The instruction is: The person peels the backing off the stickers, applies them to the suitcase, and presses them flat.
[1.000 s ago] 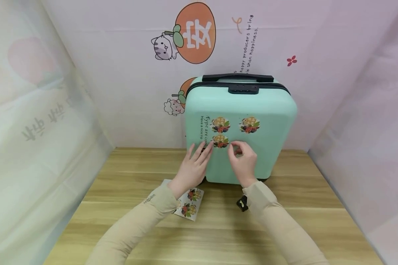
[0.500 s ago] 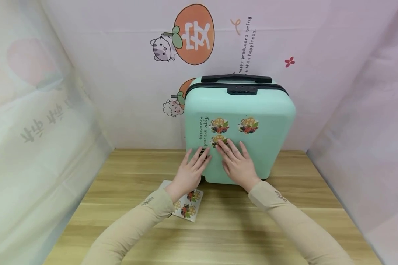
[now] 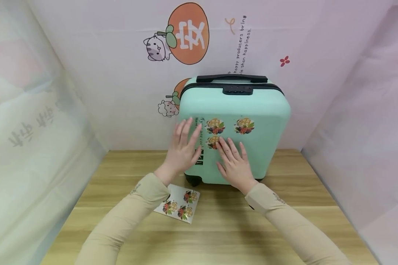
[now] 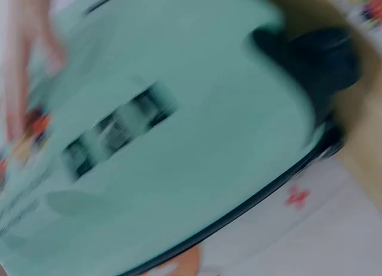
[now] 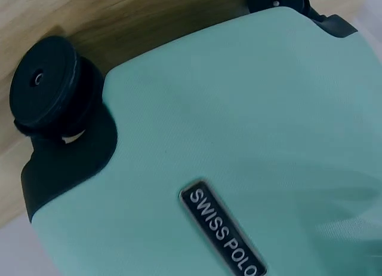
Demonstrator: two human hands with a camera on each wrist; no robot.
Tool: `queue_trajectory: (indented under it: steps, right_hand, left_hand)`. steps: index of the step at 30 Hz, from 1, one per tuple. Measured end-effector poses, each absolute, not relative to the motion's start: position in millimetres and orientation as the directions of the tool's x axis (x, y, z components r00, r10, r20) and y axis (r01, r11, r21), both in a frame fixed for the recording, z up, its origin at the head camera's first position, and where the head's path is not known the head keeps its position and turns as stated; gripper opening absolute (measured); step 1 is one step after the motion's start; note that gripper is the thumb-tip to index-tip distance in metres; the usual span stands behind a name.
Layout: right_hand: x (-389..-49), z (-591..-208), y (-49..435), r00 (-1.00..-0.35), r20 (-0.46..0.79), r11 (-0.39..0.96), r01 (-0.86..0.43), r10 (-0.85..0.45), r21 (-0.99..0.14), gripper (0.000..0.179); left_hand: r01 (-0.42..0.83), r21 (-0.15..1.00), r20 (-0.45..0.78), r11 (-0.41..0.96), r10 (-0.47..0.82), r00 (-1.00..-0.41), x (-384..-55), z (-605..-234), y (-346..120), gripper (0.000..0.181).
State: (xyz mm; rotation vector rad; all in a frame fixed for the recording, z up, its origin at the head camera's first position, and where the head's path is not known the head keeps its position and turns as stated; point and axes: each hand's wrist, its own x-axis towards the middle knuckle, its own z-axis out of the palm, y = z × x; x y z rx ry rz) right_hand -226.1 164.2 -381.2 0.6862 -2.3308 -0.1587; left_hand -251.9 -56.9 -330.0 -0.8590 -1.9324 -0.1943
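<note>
A mint-green suitcase (image 3: 265, 147) stands upright on the wooden table. Two round fruit stickers, an upper left sticker (image 3: 215, 126) and an upper right sticker (image 3: 244, 126), are on its front. Below the left one is a third sticker (image 3: 211, 142), partly covered by the fingertips of my right hand (image 3: 234, 162), which lies spread against the shell. My left hand (image 3: 181, 151) is raised over the printed lettering at the suitcase's left side, fingers extended, holding nothing; whether it touches the shell I cannot tell. The left wrist view is blurred.
A white sticker sheet (image 3: 177, 191) with several fruit stickers lies on the table (image 3: 219, 235), partly under my left forearm. Black wheels (image 5: 45, 82) sit under the suitcase, and a badge (image 5: 222, 231) is on its shell. Printed cloth (image 3: 112, 73) hangs behind and at both sides.
My right hand has gone from curled fingers beside the lower sticker to spread fingers on it. My left hand has lifted upward off the suitcase's lower left, uncovering more of the sticker sheet.
</note>
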Motion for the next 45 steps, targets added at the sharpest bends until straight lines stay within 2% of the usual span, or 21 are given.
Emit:
queue_trajectory:
  steps: [4, 7, 13, 17, 21, 25, 28, 32, 35, 38, 41, 45]
  right_hand:
    - [-225, -381, 163, -0.629, 0.564, 0.844, -0.424, -0.535, 0.328, 0.060]
    - [-226, -380, 160, -0.616, 0.545, 0.823, -0.424, -0.569, 0.379, 0.065]
    - [-234, -379, 145, -0.557, 0.518, 0.760, -0.443, -0.649, 0.476, 0.072]
    - [-240, -377, 143, -0.580, 0.488, 0.753, -0.418, -0.652, 0.509, 0.077]
    - [-244, -367, 151, -0.652, 0.478, 0.793, -0.351, -0.589, 0.498, 0.076]
    - [-244, -360, 157, -0.691, 0.497, 0.841, -0.335, -0.525, 0.424, 0.078]
    - [-243, -363, 157, -0.661, 0.512, 0.832, -0.368, -0.548, 0.416, 0.084]
    - [-244, -369, 155, -0.590, 0.498, 0.770, -0.443, -0.636, 0.459, 0.086]
    - [-248, -371, 153, -0.564, 0.469, 0.731, -0.474, -0.680, 0.490, 0.087]
    - [-251, -369, 155, -0.566, 0.457, 0.722, -0.457, -0.687, 0.519, 0.089]
    - [-252, -365, 160, -0.585, 0.485, 0.750, -0.388, -0.649, 0.535, 0.090]
    - [-251, -364, 164, -0.595, 0.552, 0.805, -0.334, -0.584, 0.491, 0.074]
  left_hand:
    - [0.640, -0.169, 0.870, 0.750, 0.419, -0.262, -259, -296, -60, 0.066]
    - [0.623, -0.140, 0.866, 0.770, 0.400, -0.299, -265, -277, -61, 0.061]
    - [0.590, -0.054, 0.773, 0.806, 0.407, -0.486, -275, -256, -56, 0.059]
    - [0.647, 0.071, 0.720, 0.759, 0.410, -0.560, -278, -254, -53, 0.057]
    - [0.707, 0.130, 0.739, 0.695, 0.408, -0.537, -281, -253, -54, 0.055]
    - [0.728, 0.138, 0.746, 0.672, 0.412, -0.522, -283, -251, -55, 0.055]
    - [0.722, 0.145, 0.739, 0.677, 0.410, -0.534, -282, -253, -54, 0.056]
    - [0.720, 0.147, 0.742, 0.679, 0.406, -0.534, -279, -255, -54, 0.056]
    - [0.722, 0.153, 0.747, 0.675, 0.400, -0.532, -278, -256, -54, 0.057]
    - [0.726, 0.168, 0.747, 0.667, 0.394, -0.535, -278, -256, -55, 0.057]
    - [0.734, 0.180, 0.744, 0.655, 0.398, -0.538, -277, -254, -57, 0.057]
    - [0.739, 0.195, 0.734, 0.645, 0.404, -0.546, -277, -253, -57, 0.057]
